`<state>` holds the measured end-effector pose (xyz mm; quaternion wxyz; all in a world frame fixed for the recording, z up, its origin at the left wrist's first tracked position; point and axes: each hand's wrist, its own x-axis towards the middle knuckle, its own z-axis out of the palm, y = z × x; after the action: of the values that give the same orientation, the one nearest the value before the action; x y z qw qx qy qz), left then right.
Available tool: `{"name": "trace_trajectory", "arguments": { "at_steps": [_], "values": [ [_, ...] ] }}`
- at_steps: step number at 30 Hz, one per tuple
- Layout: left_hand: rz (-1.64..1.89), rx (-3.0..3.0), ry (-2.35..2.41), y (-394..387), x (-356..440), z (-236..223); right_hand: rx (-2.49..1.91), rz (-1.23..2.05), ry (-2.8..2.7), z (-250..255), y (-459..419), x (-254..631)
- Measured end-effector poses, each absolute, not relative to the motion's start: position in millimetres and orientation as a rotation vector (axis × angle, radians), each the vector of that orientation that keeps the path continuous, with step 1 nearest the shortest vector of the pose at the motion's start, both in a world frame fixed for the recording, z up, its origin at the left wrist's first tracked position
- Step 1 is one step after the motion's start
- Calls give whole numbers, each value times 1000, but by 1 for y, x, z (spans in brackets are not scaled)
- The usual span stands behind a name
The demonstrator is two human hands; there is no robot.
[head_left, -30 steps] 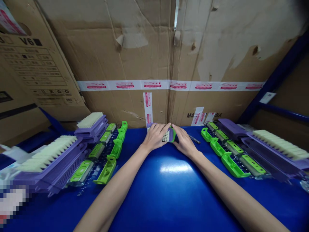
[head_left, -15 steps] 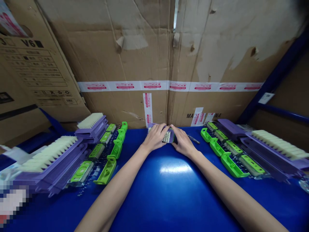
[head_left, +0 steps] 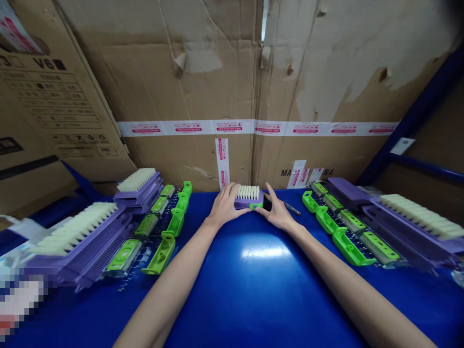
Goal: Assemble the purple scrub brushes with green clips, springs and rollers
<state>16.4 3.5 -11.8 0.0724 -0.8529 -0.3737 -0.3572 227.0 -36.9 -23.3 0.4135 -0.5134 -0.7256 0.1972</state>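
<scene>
A purple brush [head_left: 248,194] with pale bristles pointing up sits on the blue table near the cardboard. A green piece [head_left: 255,206] shows at its front right corner. My left hand [head_left: 224,207] grips the left end of the brush, with its thumb stretched along the front and its fingers over the left side. At the right end my right hand [head_left: 277,210] is open, index finger raised and thumb close to the green piece; whether the thumb touches it I cannot tell. Just behind my right hand lies a slim dark pen-like tool [head_left: 292,209].
Purple brush parts with bristles [head_left: 78,227], green plates [head_left: 147,226], small springs and green clips [head_left: 162,253] line the left side. Similar green clips [head_left: 348,247] and a bristled purple part [head_left: 420,215] lie right. Cardboard [head_left: 188,87] walls the back; a blue post [head_left: 395,130] rises right.
The brush has turned from tilted, bristles facing me, to upright with bristles up. My right hand has opened and drawn slightly off its right end; my left hand has shifted slightly left.
</scene>
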Motion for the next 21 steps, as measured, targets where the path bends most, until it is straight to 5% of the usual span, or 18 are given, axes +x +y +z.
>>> {"name": "trace_trajectory", "arguments": {
  "at_steps": [21],
  "values": [
    [-1180,-2590,-1409,0,12,-18,-1403,370,-1862,-27,-32,228]
  ]
}}
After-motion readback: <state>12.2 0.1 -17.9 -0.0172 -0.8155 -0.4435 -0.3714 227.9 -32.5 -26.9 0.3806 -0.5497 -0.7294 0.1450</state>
